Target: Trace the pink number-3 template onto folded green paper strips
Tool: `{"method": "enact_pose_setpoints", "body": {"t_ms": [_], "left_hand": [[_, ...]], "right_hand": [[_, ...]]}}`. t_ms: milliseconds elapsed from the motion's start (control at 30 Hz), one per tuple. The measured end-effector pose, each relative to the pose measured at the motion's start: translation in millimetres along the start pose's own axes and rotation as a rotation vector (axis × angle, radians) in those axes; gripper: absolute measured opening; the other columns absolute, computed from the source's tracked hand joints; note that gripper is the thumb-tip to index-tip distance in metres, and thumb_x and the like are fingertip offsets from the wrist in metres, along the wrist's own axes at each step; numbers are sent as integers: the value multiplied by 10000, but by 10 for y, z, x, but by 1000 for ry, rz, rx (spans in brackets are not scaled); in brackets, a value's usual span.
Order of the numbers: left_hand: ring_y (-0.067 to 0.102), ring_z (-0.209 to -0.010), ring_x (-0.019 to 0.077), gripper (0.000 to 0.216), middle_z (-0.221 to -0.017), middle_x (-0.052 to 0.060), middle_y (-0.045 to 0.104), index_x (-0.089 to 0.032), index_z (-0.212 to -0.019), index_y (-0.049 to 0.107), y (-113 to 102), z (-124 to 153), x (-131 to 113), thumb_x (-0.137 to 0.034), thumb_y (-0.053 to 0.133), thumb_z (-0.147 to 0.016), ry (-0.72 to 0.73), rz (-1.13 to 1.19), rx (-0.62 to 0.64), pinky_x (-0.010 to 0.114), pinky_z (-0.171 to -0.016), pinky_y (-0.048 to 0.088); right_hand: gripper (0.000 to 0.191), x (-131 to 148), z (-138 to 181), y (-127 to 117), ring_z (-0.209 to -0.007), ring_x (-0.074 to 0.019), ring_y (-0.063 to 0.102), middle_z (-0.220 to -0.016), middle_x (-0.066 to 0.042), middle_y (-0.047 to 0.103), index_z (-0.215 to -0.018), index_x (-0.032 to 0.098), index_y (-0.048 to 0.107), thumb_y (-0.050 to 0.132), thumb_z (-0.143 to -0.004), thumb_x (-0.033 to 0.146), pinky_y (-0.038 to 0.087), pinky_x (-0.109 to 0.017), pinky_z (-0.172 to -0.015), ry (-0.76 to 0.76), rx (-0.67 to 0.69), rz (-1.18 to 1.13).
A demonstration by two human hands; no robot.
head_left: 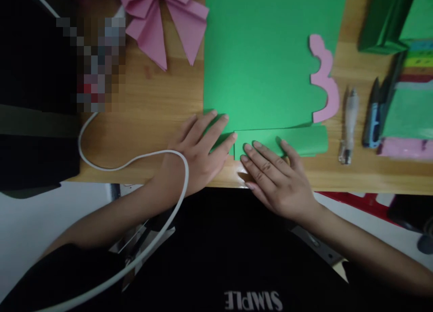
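A large green paper sheet [264, 59] lies on the wooden table, with a folded green paper strip [304, 139] along its near edge. My left hand [199, 154] rests with fingers spread over the sheet's near left corner, its index fingertip at the strip's left end. My right hand [277, 176] lies flat on the strip, fingers stretched out and pressing on the paper. A wavy pink paper cutout [326, 77] sits on the sheet's right side, just beyond the strip.
A pink paper bow [158, 19] is at the upper left. On the right lie a clear pen [351, 122], a blue-handled cutter [373, 118] and stacked coloured paper [412, 109]. A white cable [135, 156] loops across my left wrist. The table edge [233, 181] is close.
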State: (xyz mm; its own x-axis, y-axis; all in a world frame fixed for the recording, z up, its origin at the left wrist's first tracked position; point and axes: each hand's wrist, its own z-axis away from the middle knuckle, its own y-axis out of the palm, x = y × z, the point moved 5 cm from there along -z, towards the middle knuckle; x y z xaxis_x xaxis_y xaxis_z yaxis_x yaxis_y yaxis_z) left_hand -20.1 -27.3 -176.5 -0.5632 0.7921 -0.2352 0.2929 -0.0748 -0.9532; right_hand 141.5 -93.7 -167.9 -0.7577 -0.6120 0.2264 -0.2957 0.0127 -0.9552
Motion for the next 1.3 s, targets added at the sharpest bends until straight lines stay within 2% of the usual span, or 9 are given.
{"method": "enact_pose_setpoints", "body": {"t_ms": [200,300,400,633,867,1033,1233,1300], "left_hand": [[454,-1402,292,350,-1427,151,563,-81,-1323,549,-14,21,-63,-151,523,-981,142,19,-36,465,-1208,314],[492,-1376,249,330,-1388,131,602,-91,-1303,560,-8,83,-112,-94,487,-981,267,21,-1,440,-1185,366],[525,-1347,247,323,-1386,132,603,-102,-1278,581,-17,136,-146,-98,499,-966,369,42,36,420,-1140,429],[529,-1339,257,375,-1398,144,590,-90,-1303,553,-11,127,-112,-86,475,-936,363,72,77,427,-1102,463],[568,-1294,275,328,-1335,153,633,-70,-1244,585,-25,110,-140,-74,528,-922,369,40,30,433,-1053,500],[585,-1275,277,304,-1302,160,651,-73,-1220,597,-51,114,-164,-59,512,-929,364,38,4,435,-1024,521],[582,-1281,272,306,-1307,155,650,-87,-1219,600,-44,125,-168,-55,499,-933,351,42,4,441,-1023,526],[579,-1285,268,301,-1307,155,650,-91,-1215,602,-40,126,-166,-56,496,-935,345,51,1,441,-1025,526]], "right_hand": [[396,-11,-16,-6,-1293,-247,577,-1366,-136,622,-1306,84,581,557,-963,282,243,-524,-1223,-6,17,24],[358,-20,-12,-16,-1283,-219,588,-1365,-101,625,-1279,124,607,531,-976,299,224,-501,-1243,-16,3,51],[344,-24,-3,-3,-1299,-186,575,-1387,-51,610,-1283,191,616,474,-1002,328,190,-481,-1260,-17,22,104],[396,14,2,1,-1254,-228,604,-1361,-114,630,-1276,123,625,443,-1013,357,197,-517,-1238,-64,-36,155],[462,-24,89,54,-1312,-275,548,-1404,-85,606,-1399,222,538,413,-1017,449,323,-573,-1134,-51,-64,239],[567,-53,146,71,-1373,-317,471,-1433,-107,578,-1500,274,405,406,-995,533,274,-619,-1131,9,-47,225],[500,-61,190,48,-1345,-305,498,-1416,-91,596,-1375,272,571,407,-990,545,246,-591,-1153,23,-68,285],[502,-81,221,37,-1352,-303,491,-1427,-88,587,-1375,274,572,405,-989,548,222,-581,-1167,36,-63,295]]}}
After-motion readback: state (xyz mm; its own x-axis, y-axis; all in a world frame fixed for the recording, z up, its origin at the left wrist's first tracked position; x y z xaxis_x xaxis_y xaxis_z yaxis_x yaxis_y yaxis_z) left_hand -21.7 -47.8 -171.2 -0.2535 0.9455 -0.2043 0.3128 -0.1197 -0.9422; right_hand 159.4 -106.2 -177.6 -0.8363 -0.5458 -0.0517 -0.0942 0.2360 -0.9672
